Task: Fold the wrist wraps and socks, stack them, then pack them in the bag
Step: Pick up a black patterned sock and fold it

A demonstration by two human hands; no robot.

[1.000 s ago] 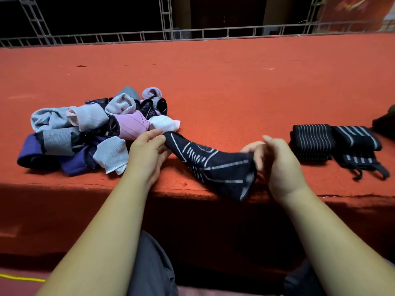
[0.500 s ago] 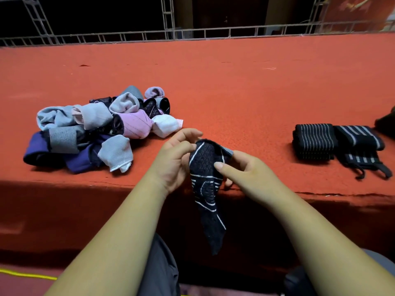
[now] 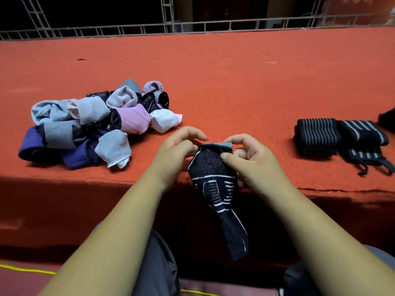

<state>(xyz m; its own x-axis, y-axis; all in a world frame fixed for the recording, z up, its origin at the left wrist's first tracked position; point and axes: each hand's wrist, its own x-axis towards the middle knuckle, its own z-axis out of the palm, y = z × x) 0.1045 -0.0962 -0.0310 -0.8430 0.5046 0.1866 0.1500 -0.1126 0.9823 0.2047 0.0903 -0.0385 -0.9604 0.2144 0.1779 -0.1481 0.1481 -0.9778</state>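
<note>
A black sock with white lines (image 3: 215, 189) hangs down over the front edge of the red platform (image 3: 235, 82). My left hand (image 3: 173, 152) pinches its cuff on the left side. My right hand (image 3: 250, 159) pinches the cuff on the right, thumb on the near face. A pile of loose socks (image 3: 96, 124) in grey, pink, white, purple and black lies to the left. Two folded black striped wrist wraps (image 3: 317, 136) (image 3: 363, 144) sit side by side at the right.
A dark object (image 3: 388, 119) shows at the right edge, cut off by the frame. A metal truss railing (image 3: 192, 26) runs along the far side of the platform. A yellow cord (image 3: 25, 270) lies on the floor below. My knees are under the platform's edge.
The sock was stretched sideways between my hands; now both hands have come together at its cuff and it hangs straight down over the edge.
</note>
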